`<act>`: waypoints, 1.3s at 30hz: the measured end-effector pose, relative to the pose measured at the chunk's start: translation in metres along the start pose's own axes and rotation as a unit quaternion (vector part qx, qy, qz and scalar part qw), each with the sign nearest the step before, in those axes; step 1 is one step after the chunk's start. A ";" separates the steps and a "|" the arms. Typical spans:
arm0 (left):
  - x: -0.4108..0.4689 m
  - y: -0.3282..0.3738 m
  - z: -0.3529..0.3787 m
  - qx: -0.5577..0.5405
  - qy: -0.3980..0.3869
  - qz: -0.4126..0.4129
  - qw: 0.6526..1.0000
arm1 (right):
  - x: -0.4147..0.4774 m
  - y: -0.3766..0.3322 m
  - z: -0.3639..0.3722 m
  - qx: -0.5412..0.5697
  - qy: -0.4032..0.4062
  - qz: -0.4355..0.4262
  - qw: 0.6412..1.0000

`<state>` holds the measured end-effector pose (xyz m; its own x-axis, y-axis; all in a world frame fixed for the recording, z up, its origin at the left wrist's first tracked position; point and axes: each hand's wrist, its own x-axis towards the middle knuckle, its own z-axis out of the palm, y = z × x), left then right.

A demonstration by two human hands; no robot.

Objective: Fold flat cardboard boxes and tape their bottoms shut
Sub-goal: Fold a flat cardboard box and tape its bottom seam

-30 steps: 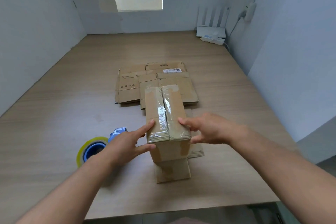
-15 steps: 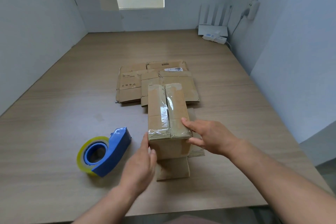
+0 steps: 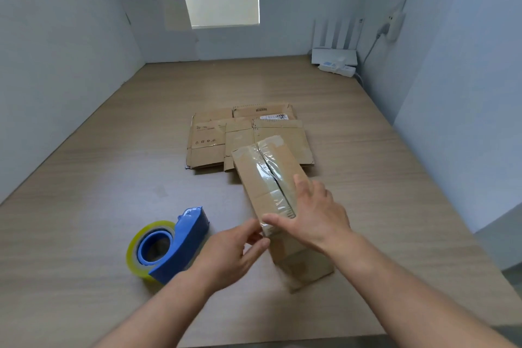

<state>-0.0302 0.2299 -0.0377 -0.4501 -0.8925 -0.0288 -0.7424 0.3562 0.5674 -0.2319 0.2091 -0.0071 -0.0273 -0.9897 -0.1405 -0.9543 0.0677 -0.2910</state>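
Observation:
A small folded cardboard box stands on the wooden table, its taped bottom facing up, turned slightly askew. My right hand lies flat on the box's near top, fingers straight, thumb across the near edge. My left hand touches the box's near left corner with relaxed fingers. A stack of flat cardboard boxes lies just behind the folded box. A blue tape dispenser with a yellowish tape roll rests on the table to the left of my left hand.
White partition walls enclose the table on the left, back and right. A white router with antennas and a power strip sit in the far right corner. The table's front edge runs below my forearms.
The box has rotated a little, its far end swinging left. My right hand slid from the box's side onto its top. My left hand shifted to the near left corner.

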 end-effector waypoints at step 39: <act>0.023 0.039 0.004 -0.135 0.051 -0.246 0.958 | 0.019 0.023 0.003 0.325 -0.088 0.030 0.941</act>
<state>-0.0714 0.2241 -0.0198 -0.0167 -0.9613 -0.2751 -0.6910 -0.1877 0.6981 -0.2536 0.1928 -0.0197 0.0291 -0.9494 -0.3127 -0.5671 0.2419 -0.7873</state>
